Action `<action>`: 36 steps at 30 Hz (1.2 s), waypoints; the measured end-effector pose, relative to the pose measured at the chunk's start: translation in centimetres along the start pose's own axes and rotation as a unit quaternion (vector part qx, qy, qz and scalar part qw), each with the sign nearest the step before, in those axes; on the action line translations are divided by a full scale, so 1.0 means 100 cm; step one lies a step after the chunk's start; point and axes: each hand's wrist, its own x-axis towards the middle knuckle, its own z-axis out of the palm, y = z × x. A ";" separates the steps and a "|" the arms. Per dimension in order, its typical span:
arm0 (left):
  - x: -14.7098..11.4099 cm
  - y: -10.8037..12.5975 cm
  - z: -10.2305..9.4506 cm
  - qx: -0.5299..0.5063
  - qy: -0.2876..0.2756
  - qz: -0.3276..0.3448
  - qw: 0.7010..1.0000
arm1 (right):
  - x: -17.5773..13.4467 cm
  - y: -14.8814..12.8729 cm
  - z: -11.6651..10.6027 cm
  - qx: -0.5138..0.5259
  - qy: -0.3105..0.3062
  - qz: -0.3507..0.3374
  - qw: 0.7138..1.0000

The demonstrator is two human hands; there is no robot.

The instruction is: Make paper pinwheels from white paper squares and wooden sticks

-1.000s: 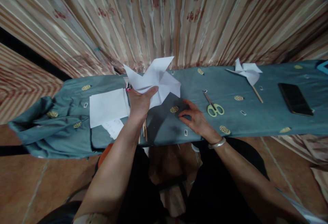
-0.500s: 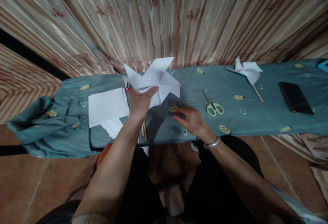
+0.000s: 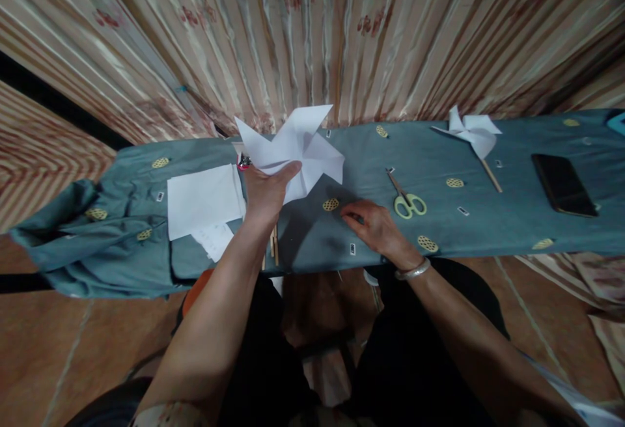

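Note:
A white paper pinwheel [image 3: 317,144] is pinched in my left hand [image 3: 267,189], thumb on its front near the centre, blades fanned upward and to the right. My right hand [image 3: 374,226] is low over the cloth, to the right of the pinwheel's shadow. Its thumb and fingers are curled together at the tips; whatever may be between them is too small to make out. Green-handled scissors [image 3: 409,204] lie just right of that hand, blades pointing away. Several thin wooden sticks [image 3: 274,246] lie below my left wrist, partly hidden by the forearm.
Left on the teal cloth [image 3: 303,245] lie white paper squares [image 3: 205,200] and a printed slip [image 3: 215,241]. A small red-edged box [image 3: 243,161] sits behind my left hand. Farther right are a second pinwheel [image 3: 476,133] on a stick and a black phone [image 3: 562,184]. A curtain [image 3: 322,36] hangs behind.
My right hand has moved slightly to the right, and its thumb and fingertips have come together. My left hand keeps the pinwheel in almost the same place.

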 end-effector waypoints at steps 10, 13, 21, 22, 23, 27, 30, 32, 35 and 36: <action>-0.001 -0.003 0.002 -0.011 0.008 -0.019 1.000 | 0.000 0.013 -0.006 -0.055 0.007 -0.011 0.998; -0.001 -0.003 0.001 -0.009 0.005 -0.020 1.000 | 0.000 0.012 -0.009 -0.070 0.012 -0.009 0.997; -0.001 -0.003 0.003 -0.014 0.009 -0.011 1.000 | -0.001 0.002 -0.006 -0.007 0.006 -0.002 1.000; -0.001 -0.002 0.003 -0.013 0.009 -0.011 1.000 | -0.001 0.002 -0.005 -0.014 0.000 -0.005 1.000; -0.001 -0.002 0.003 -0.012 0.009 -0.012 1.000 | -0.001 0.002 -0.004 -0.021 -0.004 -0.009 1.000; -0.002 -0.001 0.003 -0.005 0.011 -0.011 1.000 | 0.000 0.003 -0.003 -0.047 -0.016 -0.010 0.999; -0.002 -0.002 0.003 -0.009 0.009 -0.009 1.000 | 0.001 0.003 -0.004 -0.068 -0.026 0.005 0.997; -0.002 -0.003 0.003 -0.010 0.008 -0.009 1.000 | 0.003 0.002 -0.005 -0.077 -0.032 0.014 0.996; -0.002 -0.003 0.003 -0.005 0.006 -0.012 1.000 | 0.006 0.001 -0.006 -0.075 -0.033 0.028 0.996; -0.002 -0.003 0.003 -0.004 0.006 -0.011 1.000 | 0.007 0.000 -0.006 -0.075 -0.034 0.034 0.996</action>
